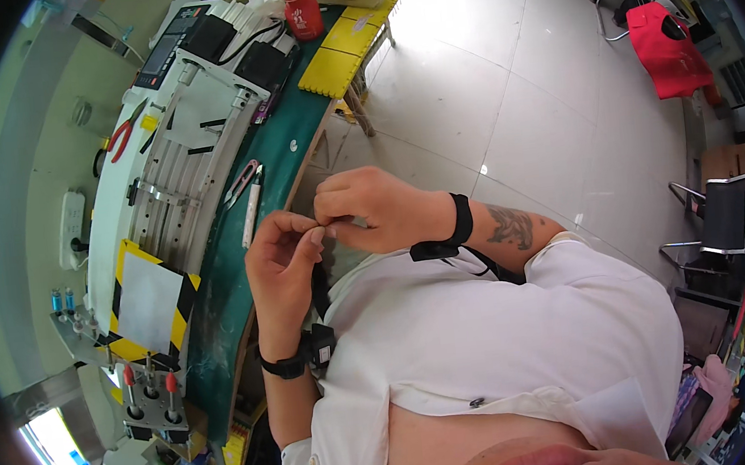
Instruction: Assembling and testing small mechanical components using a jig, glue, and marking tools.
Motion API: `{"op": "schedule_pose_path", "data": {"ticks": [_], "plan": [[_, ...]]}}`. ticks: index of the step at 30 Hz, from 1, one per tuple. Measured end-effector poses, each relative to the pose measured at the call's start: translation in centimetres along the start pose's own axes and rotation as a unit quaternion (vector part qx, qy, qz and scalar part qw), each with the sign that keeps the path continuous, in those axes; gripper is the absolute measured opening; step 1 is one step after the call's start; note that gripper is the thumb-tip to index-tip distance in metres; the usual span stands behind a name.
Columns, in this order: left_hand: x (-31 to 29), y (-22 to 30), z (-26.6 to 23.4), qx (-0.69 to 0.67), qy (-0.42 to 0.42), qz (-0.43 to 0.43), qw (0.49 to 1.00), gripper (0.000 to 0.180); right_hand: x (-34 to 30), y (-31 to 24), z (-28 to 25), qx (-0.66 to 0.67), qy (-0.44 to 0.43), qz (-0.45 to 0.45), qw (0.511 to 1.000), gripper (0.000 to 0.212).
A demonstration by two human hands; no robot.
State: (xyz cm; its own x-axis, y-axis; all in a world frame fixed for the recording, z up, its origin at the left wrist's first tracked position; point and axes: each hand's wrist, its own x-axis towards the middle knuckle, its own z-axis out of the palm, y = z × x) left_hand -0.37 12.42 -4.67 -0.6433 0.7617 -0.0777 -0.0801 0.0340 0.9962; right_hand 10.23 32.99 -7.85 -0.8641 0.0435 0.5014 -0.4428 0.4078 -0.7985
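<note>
In front of my white shirt, just off the bench's edge, my two hands meet fingertip to fingertip. My left hand (281, 264) is closed in a pinch of thumb and forefinger. My right hand (372, 206) pinches at the same spot, its other fingers curled in. Whatever lies between the fingertips is too small or too hidden to make out. Closest to the hands on the green bench top (283, 159) are a white pen-like tool (251, 212) and small snips (242, 182) with pinkish handles.
Along the bench's left stands a long grey-white machine (173, 193) with metal rails and a control panel. Red-handled pliers (123, 138) rest on it. Farther off are yellow mats (346, 51) and a red bottle (304, 17). A black chair (731, 214) stands on the right.
</note>
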Motion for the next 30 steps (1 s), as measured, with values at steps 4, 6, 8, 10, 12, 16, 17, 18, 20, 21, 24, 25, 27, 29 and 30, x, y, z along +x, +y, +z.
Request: {"op": "schedule_pose_path", "data": {"ticks": [4, 6, 8, 10, 12, 16, 17, 18, 20, 21, 24, 25, 27, 29, 30], "plan": [[1.2, -0.3, 0.7, 0.004, -0.012, -0.012, 1.000, 0.008, -0.6, 1.3, -0.7, -0.003, 0.008, 0.010, 1.000, 0.013], [1.7, -1.0, 0.6, 0.003, -0.026, -0.006, 1.000, 0.011, -0.6, 1.5, -1.4, -0.007, 0.016, -0.001, 1.000, 0.013], [2.4, -1.3, 1.2, 0.000, -0.043, 0.002, 0.999, 0.014, -0.8, 2.0, -2.6, -0.014, 0.024, -0.013, 1.000, 0.013], [3.1, -1.0, 2.4, 0.036, -0.031, 0.003, 0.999, 0.025, -1.1, 3.3, -5.4, -0.114, 0.010, -0.045, 0.992, 0.011], [4.1, -1.2, 2.3, 0.084, -0.059, 0.027, 0.994, 0.039, -2.6, 6.7, -10.2, -0.194, 0.102, 0.047, 0.975, 0.009], [6.7, -2.3, 2.7, 0.275, -0.057, 0.136, 0.950, 0.047, -3.3, 13.9, -21.0, -0.282, 0.328, 0.189, 0.882, 0.007], [7.9, -3.0, 3.1, 0.341, -0.058, 0.198, 0.917, 0.049, -2.9, 16.1, -22.9, -0.297, 0.350, 0.182, 0.870, 0.010], [8.8, -3.1, 3.6, 0.341, -0.059, 0.198, 0.917, 0.049, -2.4, 17.9, -24.5, -0.309, 0.372, 0.174, 0.858, 0.012], [10.7, -3.6, 4.5, 0.412, -0.047, 0.235, 0.879, 0.062, -0.4, 21.0, -26.2, -0.315, 0.374, 0.167, 0.856, 0.011], [11.5, -3.8, 4.9, 0.411, -0.044, 0.237, 0.879, 0.062, 0.6, 22.3, -26.9, -0.328, 0.381, 0.153, 0.851, 0.011], [13.6, -5.0, 5.4, 0.465, -0.032, 0.238, 0.852, 0.073, 3.0, 25.1, -28.3, -0.337, 0.384, 0.141, 0.848, 0.010], [14.1, -5.4, 5.5, 0.495, -0.031, 0.233, 0.836, 0.078, 3.7, 25.8, -28.6, -0.354, 0.375, 0.135, 0.846, 0.010], [15.0, -5.5, 5.6, 0.525, -0.028, 0.226, 0.820, 0.085, 4.8, 26.9, -28.7, -0.372, 0.364, 0.128, 0.844, 0.009], [15.1, -5.5, 6.2, 0.584, -0.031, 0.196, 0.787, 0.092, 5.2, 27.7, -28.8, -0.385, 0.358, 0.128, 0.841, 0.009], [15.3, -5.4, 6.4, 0.583, -0.029, 0.195, 0.788, 0.092, 5.4, 27.9, -28.8, -0.398, 0.353, 0.129, 0.837, 0.009]]}}
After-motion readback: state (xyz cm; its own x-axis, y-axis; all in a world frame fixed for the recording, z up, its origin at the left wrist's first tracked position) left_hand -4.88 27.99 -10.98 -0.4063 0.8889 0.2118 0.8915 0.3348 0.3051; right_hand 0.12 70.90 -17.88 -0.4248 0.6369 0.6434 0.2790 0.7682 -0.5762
